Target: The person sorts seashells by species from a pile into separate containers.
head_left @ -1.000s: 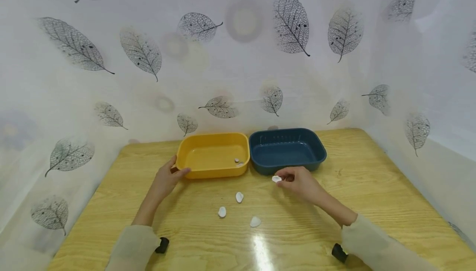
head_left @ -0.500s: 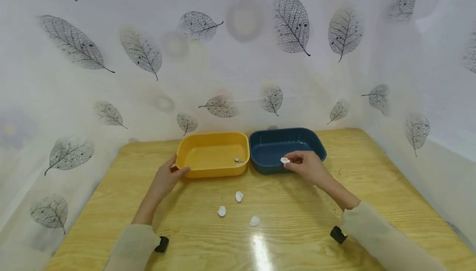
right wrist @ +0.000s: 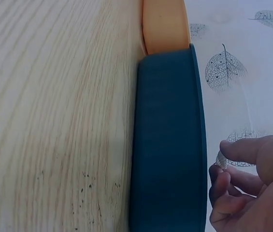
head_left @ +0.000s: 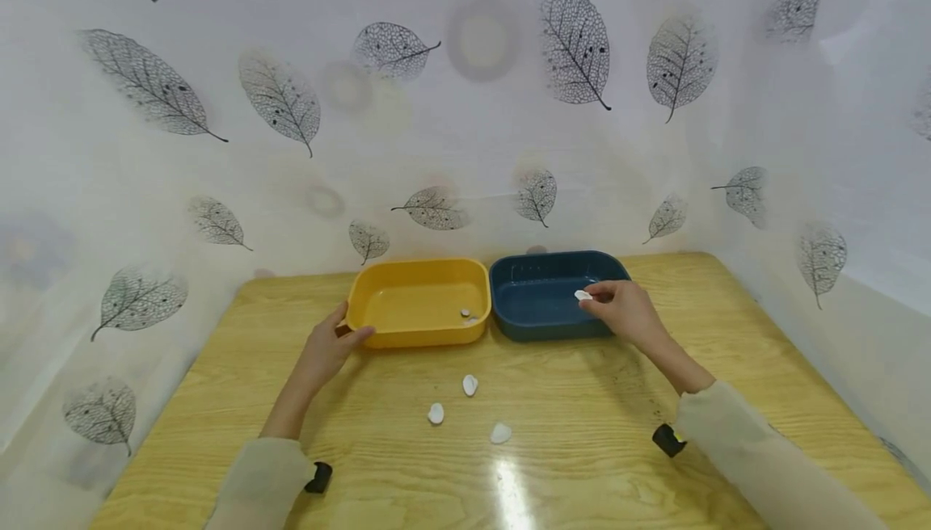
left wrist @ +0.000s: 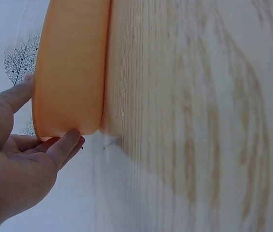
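My right hand (head_left: 631, 313) pinches a small white seashell (head_left: 583, 296) between thumb and fingertips, over the right part of the dark blue plastic tub (head_left: 538, 330). In the right wrist view the ribbed shell (right wrist: 221, 159) shows just beyond the tub's rim. My left hand (head_left: 325, 352) holds the yellow tub (head_left: 422, 339) at its near left corner. The left wrist view has the thumb at the rim and the fingers curled against the end of the tub (left wrist: 71, 63). Inside the yellow tub lie a couple of small pieces (head_left: 465, 313), near its right end.
Three white shells lie apart on the wooden table (head_left: 567, 465) before the tubs: one shell (head_left: 470, 385) farthest back, another shell (head_left: 436, 414) to the left, a flatter shell (head_left: 500, 433) nearest. The tubs stand side by side. Leaf-printed cloth (head_left: 465, 134) hangs behind.
My right hand has carried the shell from in front of the blue tub up and rightward to over its inside. The left hand keeps its hold on the yellow tub.
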`<state>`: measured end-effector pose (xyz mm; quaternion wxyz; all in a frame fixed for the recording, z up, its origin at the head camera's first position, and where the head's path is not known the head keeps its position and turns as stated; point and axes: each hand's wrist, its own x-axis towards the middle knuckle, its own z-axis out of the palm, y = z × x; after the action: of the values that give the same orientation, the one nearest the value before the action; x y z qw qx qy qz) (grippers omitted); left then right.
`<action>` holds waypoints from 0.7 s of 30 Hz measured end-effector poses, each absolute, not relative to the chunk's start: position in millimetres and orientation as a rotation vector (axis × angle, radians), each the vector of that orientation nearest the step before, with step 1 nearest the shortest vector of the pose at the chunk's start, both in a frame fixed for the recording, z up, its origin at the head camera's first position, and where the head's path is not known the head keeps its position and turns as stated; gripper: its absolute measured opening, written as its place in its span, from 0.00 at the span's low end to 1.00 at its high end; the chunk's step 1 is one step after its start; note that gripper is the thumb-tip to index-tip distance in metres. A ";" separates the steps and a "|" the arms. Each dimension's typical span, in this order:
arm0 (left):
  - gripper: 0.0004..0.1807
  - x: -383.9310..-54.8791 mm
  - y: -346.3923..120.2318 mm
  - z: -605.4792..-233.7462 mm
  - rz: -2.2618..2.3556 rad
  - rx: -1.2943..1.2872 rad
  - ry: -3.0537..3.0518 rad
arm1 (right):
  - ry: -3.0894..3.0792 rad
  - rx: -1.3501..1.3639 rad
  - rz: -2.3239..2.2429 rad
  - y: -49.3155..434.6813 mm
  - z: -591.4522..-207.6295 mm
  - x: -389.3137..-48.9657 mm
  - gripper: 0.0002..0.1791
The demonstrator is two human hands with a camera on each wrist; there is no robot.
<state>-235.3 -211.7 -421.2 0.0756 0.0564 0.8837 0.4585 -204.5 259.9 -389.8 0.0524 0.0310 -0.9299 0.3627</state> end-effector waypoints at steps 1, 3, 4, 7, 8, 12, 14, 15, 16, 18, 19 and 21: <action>0.48 -235.6 -211.7 -421.3 1.376 0.168 2.649 | -2.825 0.094 1.098 260.9 -390.0 -205.1 0.19; 0.48 -235.6 -211.5 -421.4 1.377 0.170 2.650 | -2.821 0.093 1.089 262.7 -390.5 -206.1 0.19; 0.48 -235.8 -211.5 -421.7 1.381 0.172 2.649 | -2.818 0.091 1.087 263.5 -390.7 -206.4 0.19; 0.48 -235.6 -211.2 -422.2 1.395 0.173 2.640 | -2.810 0.079 1.087 265.5 -391.5 -207.6 0.20; 0.48 -235.7 -211.3 -422.6 1.398 0.174 2.638 | -2.809 0.070 1.086 265.9 -391.9 -207.9 0.20; 0.48 -235.8 -211.7 -423.5 1.407 0.178 2.629 | -2.786 0.050 1.086 266.3 -392.8 -207.6 0.23; 0.48 -235.8 -211.7 -423.5 1.406 0.175 2.631 | -2.768 0.051 1.094 266.2 -393.6 -206.7 0.23; 0.48 -235.7 -211.7 -423.2 1.407 0.174 2.630 | -2.757 0.057 1.099 265.8 -393.6 -205.8 0.23; 0.48 -235.7 -211.7 -423.1 1.406 0.173 2.630 | -2.748 0.064 1.101 265.3 -393.7 -204.7 0.22; 0.48 -235.6 -211.9 -422.7 1.409 0.167 2.625 | -2.729 0.072 1.121 264.3 -394.2 -202.3 0.20; 0.48 -235.5 -211.9 -422.5 1.409 0.167 2.625 | -2.719 0.078 1.133 263.6 -394.4 -200.7 0.20; 0.48 -235.5 -211.9 -422.3 1.409 0.167 2.623 | -2.699 0.091 1.158 261.4 -394.5 -196.6 0.19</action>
<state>-235.5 -211.9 -422.3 0.0794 0.0558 0.8768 0.4710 -196.6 261.4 -394.5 0.1013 0.0308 -0.9139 0.3919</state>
